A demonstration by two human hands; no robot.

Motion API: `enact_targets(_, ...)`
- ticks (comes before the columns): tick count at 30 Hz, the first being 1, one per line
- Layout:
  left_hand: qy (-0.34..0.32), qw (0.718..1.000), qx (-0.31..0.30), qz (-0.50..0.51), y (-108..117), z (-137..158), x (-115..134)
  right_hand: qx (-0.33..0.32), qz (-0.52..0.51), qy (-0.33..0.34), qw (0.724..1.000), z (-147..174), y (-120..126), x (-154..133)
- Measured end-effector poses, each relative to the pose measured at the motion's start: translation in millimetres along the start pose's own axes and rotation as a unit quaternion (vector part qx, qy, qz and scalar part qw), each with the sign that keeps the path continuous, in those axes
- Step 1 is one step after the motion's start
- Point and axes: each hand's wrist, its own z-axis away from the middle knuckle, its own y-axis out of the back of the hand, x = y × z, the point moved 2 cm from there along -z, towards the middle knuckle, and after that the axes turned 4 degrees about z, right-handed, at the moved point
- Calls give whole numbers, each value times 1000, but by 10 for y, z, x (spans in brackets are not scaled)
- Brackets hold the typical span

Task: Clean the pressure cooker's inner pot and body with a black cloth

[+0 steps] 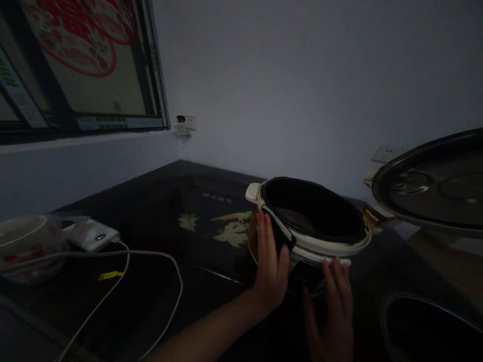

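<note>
An electric rice cooker (326, 246) with a cream rim and a dark pot opening stands on the dark counter. Its round lid (445, 186) is raised on the hinge at the right. My left hand (269, 271) lies against the cooker's near left side, fingers stretched out and thumb apart. Beside those fingers runs a dark strip with a pale edge (278, 225); whether it is a handle I cannot tell. My right hand (332, 306) touches the front just under the rim, fingers extended. The pot's inside is too dark to make out.
Behind the cooker lies a black glossy panel (196, 251) with a bird print. At left sit a wrapped bowl (26, 241), a white power bank (96, 236) and a white cable (179, 281). A dark round vessel (426, 327) stands at lower right. Wall sockets (183, 128) are near the window.
</note>
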Motion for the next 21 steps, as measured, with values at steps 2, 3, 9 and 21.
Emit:
enact_targets(2,-27,1000,7,-14,36,-149,-12,-2,1,0,1000,8,0,13)
enact_targets(3,-30,999,17,-16,60,-244,-38,-2,1,1,1000,12,1,18)
enact_targets(9,-20,998,50,-21,215,-833,-279,-3,-2,-5,1000,15,8,12)
enact_targets(21,-91,991,101,9,151,-429,-63,-5,-2,5,1000,26,2,33)
